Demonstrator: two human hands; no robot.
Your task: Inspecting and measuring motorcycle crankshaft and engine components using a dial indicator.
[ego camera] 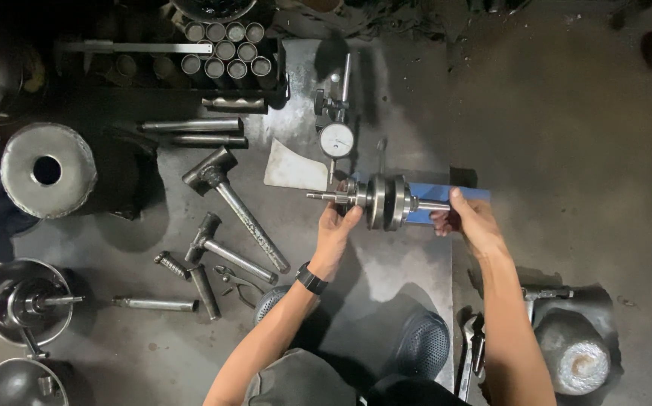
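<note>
Steel crankshaft w/ twin round flywheel discs [386, 201] lies w/ long axis 9-to-3 o'clock, at 12 o'clock from the person, over grey metal floor plate [386, 271]. Left hand [336, 229] pinches the 9 o'clock stub; right hand [470, 218] grips the 3 o'clock shaft end. Round dial gauge [336, 140] just beyond.

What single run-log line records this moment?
left hand: holds crankshaft left end | right hand: holds right end | dial gauge: behind | hammers: left
</note>
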